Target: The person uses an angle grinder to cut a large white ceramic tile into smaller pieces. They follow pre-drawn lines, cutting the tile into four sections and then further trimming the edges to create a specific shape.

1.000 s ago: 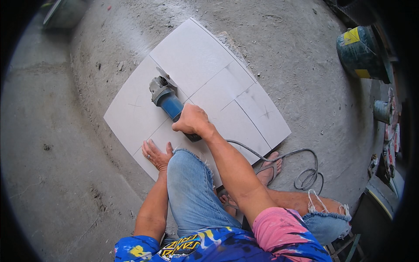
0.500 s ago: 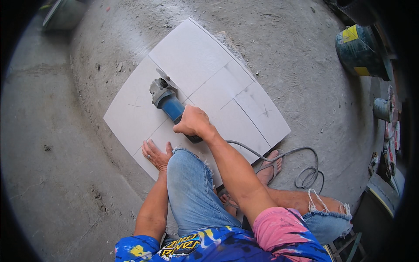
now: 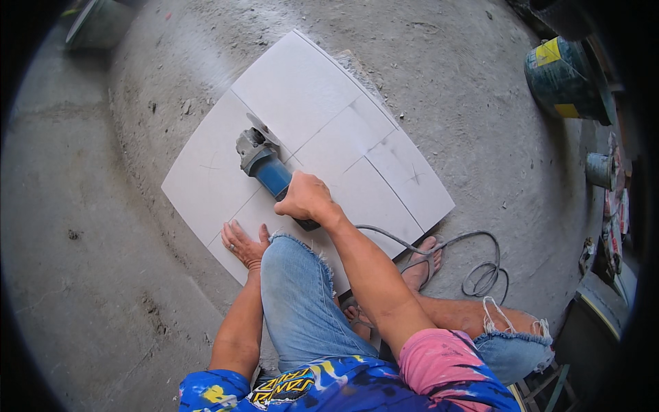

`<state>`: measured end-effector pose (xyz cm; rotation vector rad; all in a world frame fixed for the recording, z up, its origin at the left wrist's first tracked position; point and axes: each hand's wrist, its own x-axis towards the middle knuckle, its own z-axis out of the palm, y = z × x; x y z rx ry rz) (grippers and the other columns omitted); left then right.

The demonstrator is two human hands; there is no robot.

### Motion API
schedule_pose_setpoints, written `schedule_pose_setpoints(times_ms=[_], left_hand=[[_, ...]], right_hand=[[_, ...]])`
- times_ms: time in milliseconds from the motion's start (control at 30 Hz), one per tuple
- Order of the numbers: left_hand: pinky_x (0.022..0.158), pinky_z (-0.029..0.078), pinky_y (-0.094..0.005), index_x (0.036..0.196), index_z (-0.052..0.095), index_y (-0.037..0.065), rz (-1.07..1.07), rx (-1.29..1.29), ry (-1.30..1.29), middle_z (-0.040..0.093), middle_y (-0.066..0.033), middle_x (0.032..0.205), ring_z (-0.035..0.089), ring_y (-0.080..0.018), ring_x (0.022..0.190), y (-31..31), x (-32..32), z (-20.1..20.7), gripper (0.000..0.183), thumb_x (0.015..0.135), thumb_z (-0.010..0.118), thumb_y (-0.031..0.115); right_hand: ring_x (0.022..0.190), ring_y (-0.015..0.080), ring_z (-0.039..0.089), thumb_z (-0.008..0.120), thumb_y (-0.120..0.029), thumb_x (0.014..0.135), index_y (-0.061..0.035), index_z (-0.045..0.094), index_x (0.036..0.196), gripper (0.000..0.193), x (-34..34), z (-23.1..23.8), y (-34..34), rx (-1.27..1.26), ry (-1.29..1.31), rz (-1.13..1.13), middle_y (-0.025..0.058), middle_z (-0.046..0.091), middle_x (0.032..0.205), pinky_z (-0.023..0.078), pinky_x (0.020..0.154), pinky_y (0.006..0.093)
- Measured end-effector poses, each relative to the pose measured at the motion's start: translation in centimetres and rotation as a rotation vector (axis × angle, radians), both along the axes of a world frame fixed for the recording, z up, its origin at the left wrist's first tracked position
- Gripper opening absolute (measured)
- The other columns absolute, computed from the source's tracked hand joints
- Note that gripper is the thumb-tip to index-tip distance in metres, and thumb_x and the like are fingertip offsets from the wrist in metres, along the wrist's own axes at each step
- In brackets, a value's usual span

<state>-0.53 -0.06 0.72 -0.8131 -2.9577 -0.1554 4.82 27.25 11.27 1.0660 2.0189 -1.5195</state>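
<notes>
A large white tile [image 3: 322, 110] lies flat on the concrete floor, marked with thin pencil lines. My right hand [image 3: 305, 198] grips the rear of a blue and grey angle grinder [image 3: 261, 159], whose disc meets the tile on a line near its middle. My left hand [image 3: 244, 242] lies flat, fingers spread, on the tile's near edge, holding nothing. My bent knee in ripped jeans [image 3: 295, 295] sits just behind both hands.
The grinder's grey cable [image 3: 473, 264] loops on the floor to the right, past my sandalled foot [image 3: 422, 264]. A dark bucket with yellow labels [image 3: 563, 79] and a small tin [image 3: 598, 169] stand at the right. A grey tub [image 3: 96, 24] sits top left.
The grinder has crept a little along the line toward me. My left hand has stayed pressed on the tile.
</notes>
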Motion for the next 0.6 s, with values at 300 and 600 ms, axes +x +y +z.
schedule_pose_setpoints(times_ms=[300, 600], left_hand=[[0.119, 0.023, -0.059, 0.15, 0.031, 0.0, 0.01, -0.037, -0.005, 0.022, -0.0219, 0.155, 0.019, -0.0444, 0.145, -0.05, 0.01, 0.03, 0.09, 0.089, 0.064, 0.058], [0.119, 0.023, -0.0583, 0.149, 0.032, -0.001, 0.007, -0.039, 0.003, 0.022, -0.0219, 0.154, 0.019, -0.0438, 0.144, -0.27, -0.08, -0.07, 0.091, 0.088, 0.066, 0.058]], right_hand=[[0.097, 0.0393, 0.073, 0.076, -0.024, 0.061, 0.0068, 0.073, 0.092, 0.045, -0.13, 0.05, 0.11, -0.011, -0.01, 0.0, 0.0284, 0.073, 0.096, 0.057, 0.089, 0.0408], [0.096, 0.0376, 0.073, 0.076, -0.025, 0.06, 0.0058, 0.074, 0.092, 0.044, -0.4, 0.22, 0.14, -0.011, -0.018, 0.008, 0.0269, 0.073, 0.096, 0.058, 0.087, 0.0398]])
